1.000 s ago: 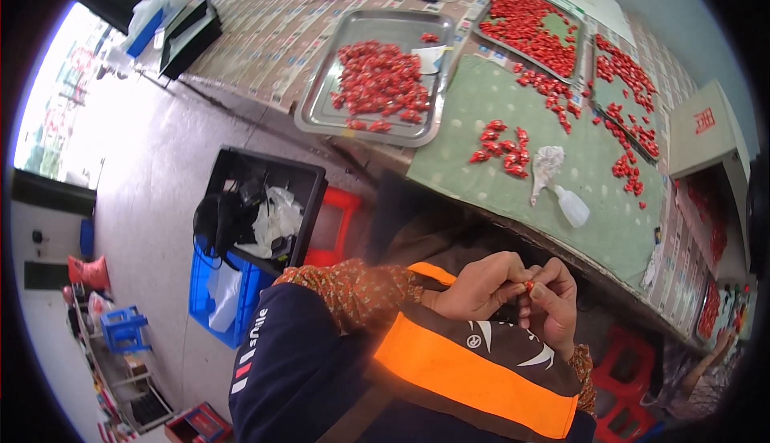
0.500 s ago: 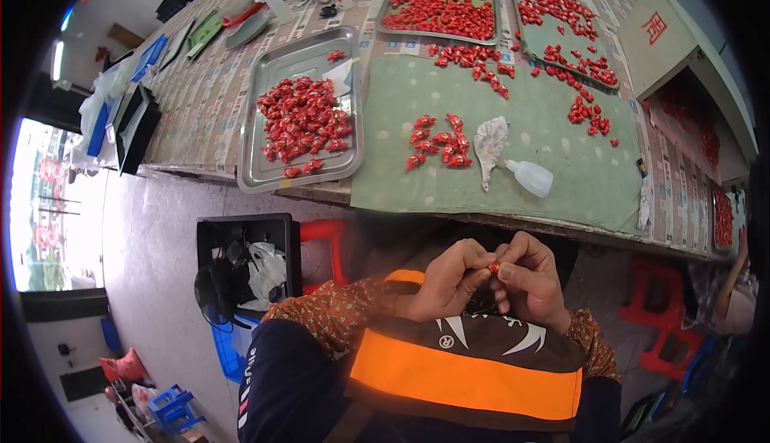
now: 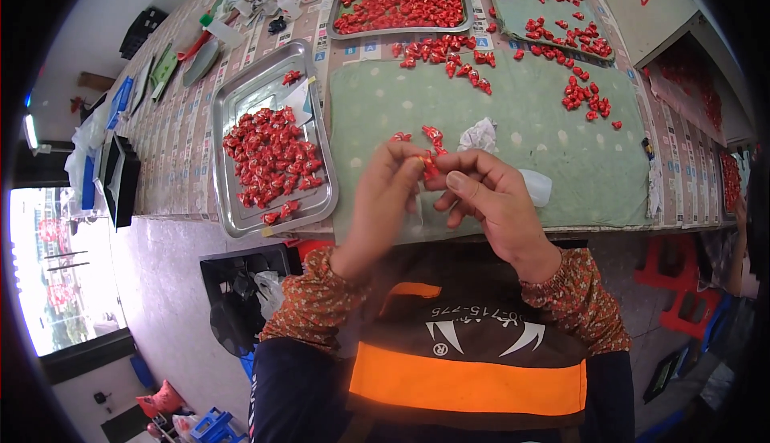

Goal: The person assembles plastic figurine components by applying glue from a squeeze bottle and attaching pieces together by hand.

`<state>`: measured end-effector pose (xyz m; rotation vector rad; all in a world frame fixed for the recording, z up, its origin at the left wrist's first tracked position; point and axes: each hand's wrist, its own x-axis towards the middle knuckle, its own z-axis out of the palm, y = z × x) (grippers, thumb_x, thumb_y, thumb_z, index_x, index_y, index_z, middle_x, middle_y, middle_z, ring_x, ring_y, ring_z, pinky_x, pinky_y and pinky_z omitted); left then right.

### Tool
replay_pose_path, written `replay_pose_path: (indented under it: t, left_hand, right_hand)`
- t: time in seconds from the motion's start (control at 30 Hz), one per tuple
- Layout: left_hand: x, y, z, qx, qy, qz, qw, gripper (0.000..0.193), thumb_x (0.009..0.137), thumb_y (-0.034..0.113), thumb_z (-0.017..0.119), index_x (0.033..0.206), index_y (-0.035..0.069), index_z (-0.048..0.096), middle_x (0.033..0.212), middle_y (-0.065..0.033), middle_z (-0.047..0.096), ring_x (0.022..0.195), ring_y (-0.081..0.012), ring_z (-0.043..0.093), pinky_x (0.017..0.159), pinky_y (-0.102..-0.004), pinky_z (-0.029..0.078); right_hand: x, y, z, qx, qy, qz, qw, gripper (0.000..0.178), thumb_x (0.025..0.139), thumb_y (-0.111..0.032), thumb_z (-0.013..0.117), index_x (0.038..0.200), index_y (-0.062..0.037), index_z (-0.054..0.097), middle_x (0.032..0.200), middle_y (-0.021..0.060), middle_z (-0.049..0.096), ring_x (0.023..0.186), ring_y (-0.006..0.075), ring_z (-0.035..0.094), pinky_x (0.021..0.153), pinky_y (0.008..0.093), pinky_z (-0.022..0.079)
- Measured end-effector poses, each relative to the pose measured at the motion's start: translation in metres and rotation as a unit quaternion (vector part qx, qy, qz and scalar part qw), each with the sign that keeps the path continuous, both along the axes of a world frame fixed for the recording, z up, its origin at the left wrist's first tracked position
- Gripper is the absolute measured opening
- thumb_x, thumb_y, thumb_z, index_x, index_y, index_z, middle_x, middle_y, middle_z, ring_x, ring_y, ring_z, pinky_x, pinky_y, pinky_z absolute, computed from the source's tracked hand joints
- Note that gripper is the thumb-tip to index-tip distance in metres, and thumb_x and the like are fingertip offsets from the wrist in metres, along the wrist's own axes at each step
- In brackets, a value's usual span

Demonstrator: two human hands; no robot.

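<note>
Over the front of the green cloth (image 3: 369, 98), my left hand (image 3: 383, 198) pinches a small glossy red piece with gold spots (image 3: 431, 169) between thumb and fingertips. Its exact kind is too small to make out. My right hand (image 3: 497, 202) is right beside it, with its fingers apart and the index fingertip close to the piece. Just behind the hands, several loose red pieces (image 3: 433, 136) lie on the cloth, partly hidden by my fingers. A crumpled whitish cloth (image 3: 479, 136) and a white squeeze bottle (image 3: 536, 188) lie beyond my right hand, the bottle partly covered.
A metal tray (image 3: 322, 202) with a heap of red pieces stands on the left. Behind are another full tray (image 3: 401, 31) and a green-lined tray (image 3: 513, 22). A pale box (image 3: 650, 10) stands at the far right. Below the table edge sits a black crate (image 3: 245, 262).
Both hands have risen from my lap, up and forward over the cloth, the left carrying the red piece. My right fingers have spread from their pinch. The view has shifted slightly.
</note>
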<state>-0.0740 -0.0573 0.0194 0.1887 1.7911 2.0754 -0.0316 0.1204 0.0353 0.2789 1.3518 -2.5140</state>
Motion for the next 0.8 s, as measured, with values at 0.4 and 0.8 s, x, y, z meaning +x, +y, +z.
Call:
replay_pose_path:
  t: [0.4, 0.8]
  left_hand:
    - [-0.046, 0.004, 0.002, -0.467, 0.362, 0.003, 0.807, 0.014, 0.090, 0.017, 0.063, 0.099, 0.006, 0.062, 0.092, -0.0112, 0.054, 0.093, -0.0307, 0.051, 0.082, -0.0401, 0.040]
    - [-0.091, 0.054, 0.019, -0.427, 0.444, -0.045, 0.787, 0.013, 0.089, 0.018, 0.063, 0.097, 0.009, 0.062, 0.096, -0.0104, 0.056, 0.095, -0.0315, 0.052, 0.084, -0.0422, 0.042]
  right_hand:
    - [0.010, 0.044, 0.007, 0.136, 0.048, -0.013, 0.989, 0.013, 0.096, -0.007, 0.057, 0.107, -0.0008, 0.061, 0.089, 0.0043, 0.064, 0.073, 0.0059, 0.058, 0.060, 0.0210, 0.049]
    - [0.026, 0.087, 0.002, 0.683, 0.357, -0.135, 0.622, 0.026, 0.080, 0.002, 0.067, 0.106, -0.0036, 0.063, 0.089, 0.0102, 0.061, 0.077, 0.0265, 0.057, 0.068, 0.0357, 0.048]
